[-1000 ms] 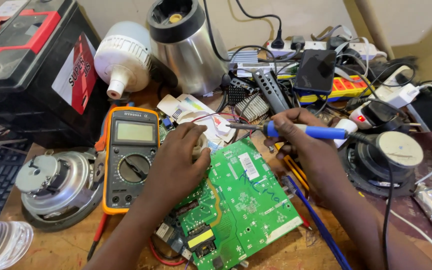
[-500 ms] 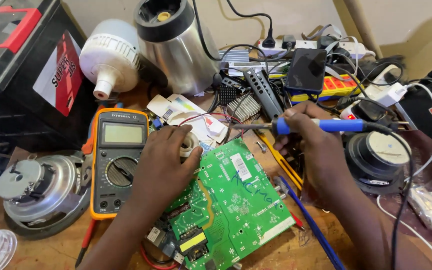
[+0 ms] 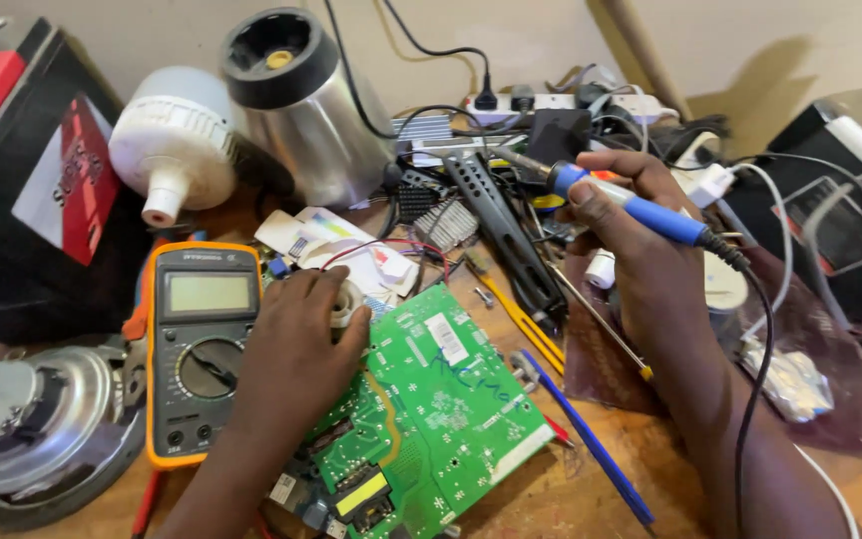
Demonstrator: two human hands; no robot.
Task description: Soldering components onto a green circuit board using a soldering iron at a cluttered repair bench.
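Two hands busy. Right hand pinches blue soldering iron by grip, raised over clutter: light, stiff, hot-tipped. Left hand curled, presses green circuit board on bench: thin, fragile; hold by edges.

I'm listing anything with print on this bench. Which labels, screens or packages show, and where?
Multimeter screen: grey rectangle in an orange-edged case, beside the left hand.
Circuit board sticker: small white rectangle on green.
Battery label: red-and-white panel on a black box, far left.
Paper packets: white, behind the multimeter.
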